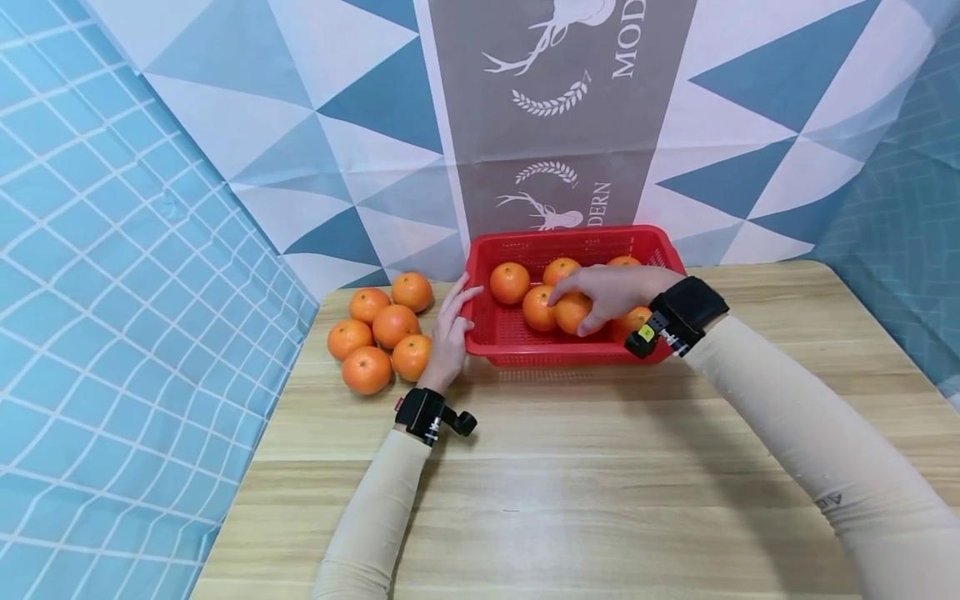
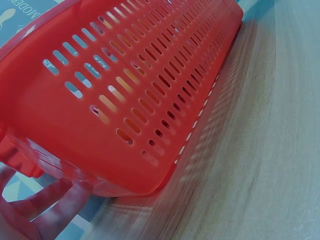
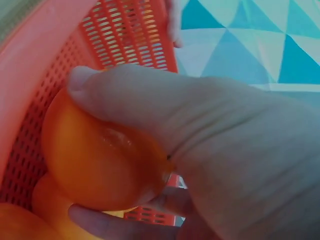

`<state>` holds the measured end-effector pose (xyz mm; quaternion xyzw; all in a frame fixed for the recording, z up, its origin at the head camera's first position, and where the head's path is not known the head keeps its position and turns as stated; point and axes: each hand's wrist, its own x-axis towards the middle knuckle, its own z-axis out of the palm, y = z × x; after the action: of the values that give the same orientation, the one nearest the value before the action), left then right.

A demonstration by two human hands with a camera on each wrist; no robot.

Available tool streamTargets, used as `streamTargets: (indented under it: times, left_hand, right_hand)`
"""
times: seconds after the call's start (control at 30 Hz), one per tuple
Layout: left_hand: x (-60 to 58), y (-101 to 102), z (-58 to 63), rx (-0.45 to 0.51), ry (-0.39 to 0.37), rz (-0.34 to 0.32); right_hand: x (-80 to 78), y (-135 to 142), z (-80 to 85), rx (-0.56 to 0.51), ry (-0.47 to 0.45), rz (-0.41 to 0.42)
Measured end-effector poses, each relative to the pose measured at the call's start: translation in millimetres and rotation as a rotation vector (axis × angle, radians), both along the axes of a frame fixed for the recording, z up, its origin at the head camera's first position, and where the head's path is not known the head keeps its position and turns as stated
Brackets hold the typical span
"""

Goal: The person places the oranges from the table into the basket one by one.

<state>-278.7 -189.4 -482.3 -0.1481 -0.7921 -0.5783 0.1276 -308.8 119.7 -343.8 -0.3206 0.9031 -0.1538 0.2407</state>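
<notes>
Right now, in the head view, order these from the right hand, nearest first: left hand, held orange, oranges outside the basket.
1. Held orange, in the right hand.
2. Left hand, touching the basket on its left.
3. Oranges outside the basket, farther left.

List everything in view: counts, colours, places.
Tabletop: one, wood-toned, across the view
Basket: one, red, at the tabletop's far edge
Loose oranges: six, orange, on the tabletop left of the basket
Basket oranges: at least six, orange, inside; some may be hidden
Patterned cloth: one, blue, white and grey, behind
Side cloths: two, blue, left and right
Wrist cameras: two, black, left and right
Sleeves: two, cream, left and right
Left hand: one, bare, touching the basket's left end
Right hand: one, bare, grip round one basket orange
</notes>
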Motion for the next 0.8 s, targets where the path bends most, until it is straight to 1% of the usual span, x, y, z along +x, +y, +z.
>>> streamTargets:
  times: [0.07,0.3,0.47,0.67,0.8]
  left_hand:
    - [0.0,0.0,0.7,-0.002,0.001,0.001]
    - [3.4,1.3,3.9,-0.045,0.001,0.012]
    - [3.8,1.1,3.7,-0.046,-0.001,0.023]
    - [3.9,0.8,4.6,-0.038,-0.002,0.015]
    - [3.0,0.3,3.9,-0.035,-0.007,0.018]
  right_hand:
    - [-0.3,-1.4,-0.2,0.013,-0.011,0.013]
    - [-3.5,-6.3,-6.2,0.044,-0.022,0.104]
    - [-8.0,-8.6,-12.8,0.058,-0.032,0.135]
    - [-13.9,-10.0,-20.9,0.096,-0.012,0.174]
    - [-12.8,-10.5,-24.0,0.119,0.021,0.187]
